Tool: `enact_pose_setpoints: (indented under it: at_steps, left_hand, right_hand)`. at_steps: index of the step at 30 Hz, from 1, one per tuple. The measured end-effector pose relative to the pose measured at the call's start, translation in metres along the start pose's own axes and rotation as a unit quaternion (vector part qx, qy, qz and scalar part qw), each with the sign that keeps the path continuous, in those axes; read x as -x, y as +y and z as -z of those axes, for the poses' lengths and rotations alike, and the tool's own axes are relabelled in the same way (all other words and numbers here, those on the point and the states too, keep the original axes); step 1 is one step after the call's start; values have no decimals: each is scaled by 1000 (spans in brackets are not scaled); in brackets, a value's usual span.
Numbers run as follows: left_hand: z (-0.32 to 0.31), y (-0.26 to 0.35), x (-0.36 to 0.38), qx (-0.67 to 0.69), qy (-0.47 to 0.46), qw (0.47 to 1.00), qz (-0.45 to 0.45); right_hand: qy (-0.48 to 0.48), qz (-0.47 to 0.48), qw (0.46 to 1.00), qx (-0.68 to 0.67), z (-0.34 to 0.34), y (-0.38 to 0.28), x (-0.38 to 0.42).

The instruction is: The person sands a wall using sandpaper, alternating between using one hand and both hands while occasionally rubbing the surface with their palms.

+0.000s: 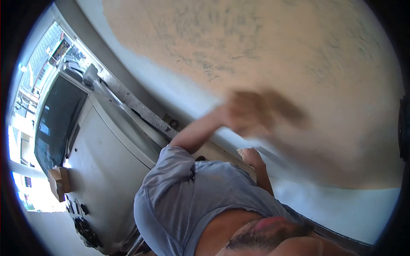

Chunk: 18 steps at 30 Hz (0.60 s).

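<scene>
My left hand [247,112] is raised in front of the wall [192,47], its fingers smeared by motion. A blurred brown object [288,110] extends from its fingers on the wall side; I cannot tell its kind. The wall carries a rough peach-coloured coat with grey-dark streaks, over a paler lower band. Lower down, beyond my chest, my right hand [253,158] is closed, with a small whitish piece [242,151] at its fingertips. My grey-blue shirt [209,183] fills the lower middle.
A pale car [115,170] stands close on the left, a small cardboard box [60,182] by its windshield. Dark items [85,230] lie on the car's near end. A narrow strip of floor runs between the car and the wall. Daylight enters through an opening at far left.
</scene>
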<state>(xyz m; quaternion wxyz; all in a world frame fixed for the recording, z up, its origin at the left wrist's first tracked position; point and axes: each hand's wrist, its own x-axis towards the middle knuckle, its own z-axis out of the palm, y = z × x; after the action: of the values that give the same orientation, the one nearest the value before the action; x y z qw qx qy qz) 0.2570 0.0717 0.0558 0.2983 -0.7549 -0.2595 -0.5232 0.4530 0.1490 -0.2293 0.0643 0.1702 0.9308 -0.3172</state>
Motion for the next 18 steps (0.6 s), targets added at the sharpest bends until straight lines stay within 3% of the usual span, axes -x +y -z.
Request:
enact_pose_setpoints:
  at_steps: [1, 2, 3, 4, 5, 6, 7, 11, 13, 16, 18]
  left_hand:
    - [30, -45, 80, -161, 20, 985, 54]
    - [63, -57, 29, -233, 203, 938, 155]
    - [94, -61, -49, -292, 376, 844, 248]
    - [123, -72, -104, -362, 304, 869, 143]
    - [148, -104, -116, -382, 295, 854, 191]
    - [171, -146, -121, -308, 297, 876, 224]
    - [185, -177, -132, -451, 182, 833, 264]
    - [69, -96, -202, -474, 95, 836, 260]
    - [33, -90, -204, -514, 28, 849, 124]
    - [-44, -43, -200, -369, -40, 925, 83]
    - [-96, -19, -180, -363, -89, 928, -1]
  right_hand:
    - [-17, -1, 1000, -6, 1, 7, 1]
    - [-36, -1, 999, -14, 2, 9, 2]
    - [-25, 4, 999, -22, 0, 13, 2]
    - [-57, 13, 998, 10, -1, 17, 3]
    - [-90, 19, 995, 46, 0, 22, 5]
    - [-123, 23, 988, 86, 3, 27, 8]
    - [-130, 26, 986, 101, 4, 29, 10]
    - [-167, 20, 977, 133, 9, 34, 4]
    - [-170, 30, 976, 131, -19, 58, -19]
    - [-169, 72, 977, 108, -7, 53, -22]
    - [-170, 105, 976, 92, 1, 40, -24]
